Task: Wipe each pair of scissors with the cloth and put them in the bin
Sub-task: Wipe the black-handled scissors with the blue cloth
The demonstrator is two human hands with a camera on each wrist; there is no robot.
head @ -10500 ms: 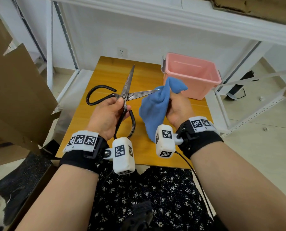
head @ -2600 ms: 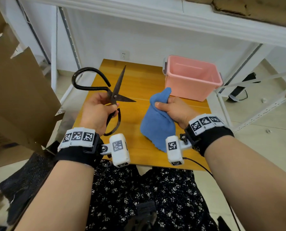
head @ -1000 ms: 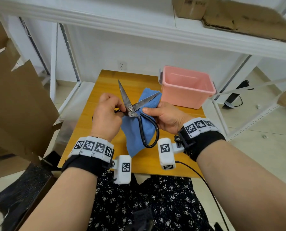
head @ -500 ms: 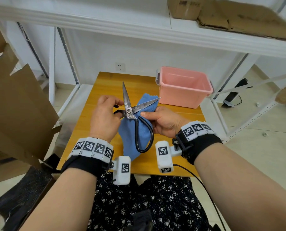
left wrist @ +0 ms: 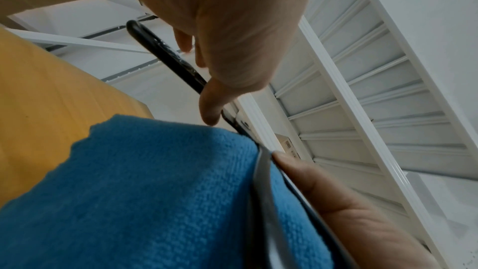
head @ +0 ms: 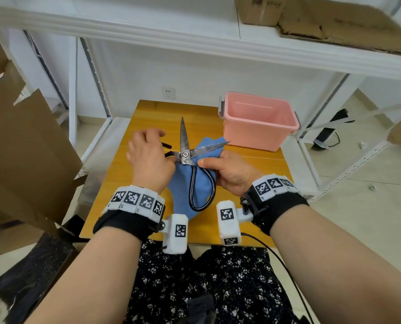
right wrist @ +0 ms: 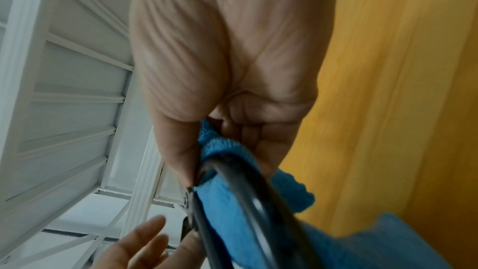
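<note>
Now right hand (head: 232, 171) pinches scissors (head: 185, 155) onto cloth (head: 182, 192) — left hand (head: 148, 160) splayed.

Scissors (head: 185, 155) of dull, spotted metal; napped blue cloth (head: 179, 190); smooth pink plastic bin (head: 253, 134); satin wooden table (head: 152, 118)

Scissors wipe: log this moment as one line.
step: wiping | scissors: blades open, against cloth | right hand: pinches scissors and cloth | left hand: fingers loose, thumb touches scissors | bin: scissors not yet in
</note>
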